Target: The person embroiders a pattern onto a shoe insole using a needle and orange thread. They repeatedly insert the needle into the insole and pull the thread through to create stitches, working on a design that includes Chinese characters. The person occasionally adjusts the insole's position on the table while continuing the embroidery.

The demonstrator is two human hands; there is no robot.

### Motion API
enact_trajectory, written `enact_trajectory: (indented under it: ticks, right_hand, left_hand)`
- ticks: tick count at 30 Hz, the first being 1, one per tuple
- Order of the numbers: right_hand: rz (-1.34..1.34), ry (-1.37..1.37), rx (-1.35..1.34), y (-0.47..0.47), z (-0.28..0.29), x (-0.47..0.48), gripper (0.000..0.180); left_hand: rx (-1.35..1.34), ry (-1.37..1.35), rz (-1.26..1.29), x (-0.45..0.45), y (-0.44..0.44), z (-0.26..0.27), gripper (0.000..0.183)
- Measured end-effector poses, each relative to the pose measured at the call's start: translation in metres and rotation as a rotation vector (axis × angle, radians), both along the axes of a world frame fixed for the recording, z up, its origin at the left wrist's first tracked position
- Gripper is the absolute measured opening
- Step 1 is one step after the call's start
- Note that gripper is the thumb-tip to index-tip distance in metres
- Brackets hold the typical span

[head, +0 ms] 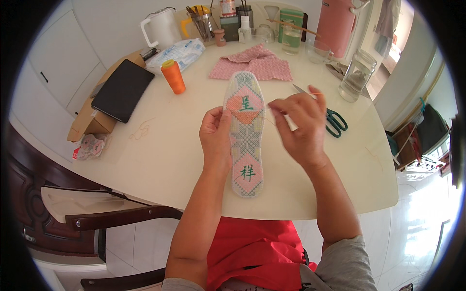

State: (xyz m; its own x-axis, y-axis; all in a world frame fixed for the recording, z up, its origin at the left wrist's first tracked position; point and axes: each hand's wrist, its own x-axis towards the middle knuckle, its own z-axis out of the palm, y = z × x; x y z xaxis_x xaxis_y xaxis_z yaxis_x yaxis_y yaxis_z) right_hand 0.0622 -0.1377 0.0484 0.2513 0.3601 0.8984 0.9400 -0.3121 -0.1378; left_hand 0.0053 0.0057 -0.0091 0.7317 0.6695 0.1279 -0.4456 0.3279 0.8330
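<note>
An embroidered shoe insole [247,140] stands roughly upright in the view, with pink, orange and grey-green stitching and green characters. My left hand [215,136] grips its left edge, thumb on the front. To the right of the insole, my right hand [302,123] pinches something thin between thumb and forefinger, too small to make out; an orange thread [269,120] runs between the insole and this hand. Thread also passes over a raised finger. Green-handled scissors [336,123] lie on the table, partly hidden behind my right hand. A cone of orange thread [173,77] stands at the left.
The pale table [174,156] holds a black tablet [123,90] on a cardboard box [103,122], and a loose thread [142,129]. A pink cloth [255,65] lies behind the insole. A glass jar [357,75], a glass cup [317,51] and a white kettle [162,27] stand farther back.
</note>
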Motion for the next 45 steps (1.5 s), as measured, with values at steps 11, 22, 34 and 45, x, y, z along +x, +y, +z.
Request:
enact_trajectory:
  ticks: [11,22,34,45]
  right_hand:
    - [-0.007,-0.037,0.043,0.01,-0.013,-0.004,0.014]
    - [0.059,-0.025,-0.032,0.012,-0.017,-0.009,0.013]
    - [0.107,-0.022,-0.034,0.012,-0.014,-0.009,0.016]
    - [0.07,0.006,0.044,0.01,-0.012,-0.008,0.015]
  left_hand:
    - [0.01,-0.062,-0.06,-0.004,-0.01,0.012,0.013]
    - [0.005,-0.121,-0.076,-0.006,-0.012,0.014,0.013]
    - [0.065,-0.07,-0.098,-0.008,-0.012,0.017,0.022]
    - [0.055,-0.061,-0.13,-0.009,-0.011,0.018,0.029]
